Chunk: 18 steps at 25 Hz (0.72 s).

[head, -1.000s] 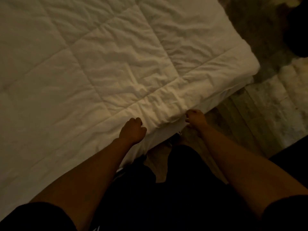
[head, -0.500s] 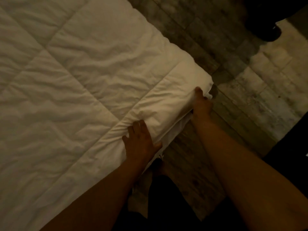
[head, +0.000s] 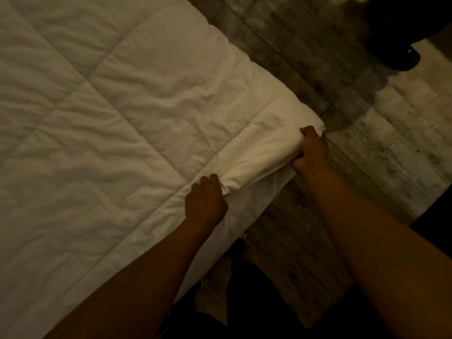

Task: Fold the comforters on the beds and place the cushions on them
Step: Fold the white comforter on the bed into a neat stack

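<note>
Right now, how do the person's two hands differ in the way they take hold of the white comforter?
The left hand grips the comforter partway along its near edge, bunching the fabric; the right hand grips it at the corner. The left hand lies over the bed, the right hand at its end, above the wooden floor. Both curl round the cloth.

My single head view looks steeply down from close above, facing the comforter [head: 127, 123] corner where both hands grip, floor [head: 318, 57] beyond.
</note>
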Each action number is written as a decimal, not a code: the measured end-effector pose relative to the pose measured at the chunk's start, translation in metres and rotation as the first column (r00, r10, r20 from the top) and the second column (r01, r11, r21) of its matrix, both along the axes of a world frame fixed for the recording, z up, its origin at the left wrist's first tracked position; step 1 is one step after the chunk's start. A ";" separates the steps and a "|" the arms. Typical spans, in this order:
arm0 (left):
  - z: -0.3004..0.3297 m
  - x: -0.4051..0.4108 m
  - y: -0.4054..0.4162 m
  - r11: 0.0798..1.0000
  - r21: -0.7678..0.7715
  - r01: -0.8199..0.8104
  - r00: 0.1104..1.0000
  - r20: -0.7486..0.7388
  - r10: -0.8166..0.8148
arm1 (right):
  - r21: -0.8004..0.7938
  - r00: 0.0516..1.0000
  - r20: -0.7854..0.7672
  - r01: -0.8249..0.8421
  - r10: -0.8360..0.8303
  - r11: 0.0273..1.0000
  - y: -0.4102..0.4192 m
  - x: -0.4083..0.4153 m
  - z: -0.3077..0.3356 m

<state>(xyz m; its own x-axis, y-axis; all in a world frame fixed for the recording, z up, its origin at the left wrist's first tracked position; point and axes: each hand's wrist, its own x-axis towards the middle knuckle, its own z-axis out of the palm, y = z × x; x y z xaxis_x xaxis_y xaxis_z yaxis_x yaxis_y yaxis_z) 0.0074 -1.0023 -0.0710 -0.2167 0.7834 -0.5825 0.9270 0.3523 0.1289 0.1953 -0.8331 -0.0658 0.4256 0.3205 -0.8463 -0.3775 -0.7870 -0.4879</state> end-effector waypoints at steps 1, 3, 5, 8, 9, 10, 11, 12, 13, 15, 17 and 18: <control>0.007 -0.004 -0.001 1.000 0.027 0.008 1.000 0.002 -0.008 | -0.003 1.000 -0.029 0.011 -0.011 1.000 -0.001 -0.003 0.004; 0.026 -0.014 -0.011 0.995 0.098 -0.024 0.999 0.042 0.020 | 0.030 0.994 -0.109 0.032 -0.029 0.999 -0.005 -0.015 0.020; 0.045 -0.027 -0.028 0.984 0.153 -0.096 0.991 0.103 0.081 | 0.126 0.966 -0.260 0.036 -0.002 0.991 -0.013 -0.038 0.046; 0.073 -0.058 -0.059 0.925 0.223 -0.309 0.936 0.246 0.253 | 0.274 0.890 -0.440 0.002 0.123 0.962 -0.038 -0.085 0.082; 0.078 -0.069 -0.069 0.891 0.244 -0.383 0.905 0.295 0.308 | 0.306 0.864 -0.472 -0.025 0.175 0.952 -0.046 -0.103 0.090; 0.086 -0.084 -0.081 0.852 0.253 -0.458 0.868 0.332 0.368 | 0.323 0.840 -0.495 -0.060 0.222 0.944 -0.059 -0.125 0.099; 0.094 -0.100 -0.092 0.808 0.255 -0.531 0.829 0.356 0.432 | 0.326 0.823 -0.505 -0.097 0.260 0.940 -0.072 -0.148 0.107; 0.103 -0.116 -0.102 0.764 0.251 -0.594 0.789 0.367 0.493 | 0.322 0.817 -0.497 -0.140 0.293 0.936 -0.087 -0.171 0.115; 0.111 -0.132 -0.114 0.721 0.251 -0.646 0.751 0.376 0.542 | 0.319 0.811 -0.485 -0.183 0.326 0.930 -0.103 -0.193 0.122; 0.126 -0.166 -0.141 0.646 0.282 -0.710 0.699 0.391 0.598 | 0.323 0.791 -0.473 -0.254 0.388 0.912 -0.141 -0.233 0.135; 0.139 -0.191 -0.168 0.609 0.313 -0.729 0.682 0.406 0.608 | 0.330 0.781 -0.488 -0.248 0.389 0.911 -0.176 -0.261 0.142; 0.147 -0.206 -0.186 0.591 0.325 -0.738 0.673 0.415 0.613 | 0.340 0.778 -0.488 -0.249 0.396 0.907 -0.198 -0.275 0.149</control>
<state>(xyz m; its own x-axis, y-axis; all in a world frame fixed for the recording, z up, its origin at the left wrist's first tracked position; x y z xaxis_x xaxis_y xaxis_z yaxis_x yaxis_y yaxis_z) -0.1982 -1.1880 0.0763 -0.6975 0.6359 -0.3302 0.3575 0.7082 0.6088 -0.0801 -1.0306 0.0829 -0.2370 0.5802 -0.7792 -0.3795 -0.7936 -0.4755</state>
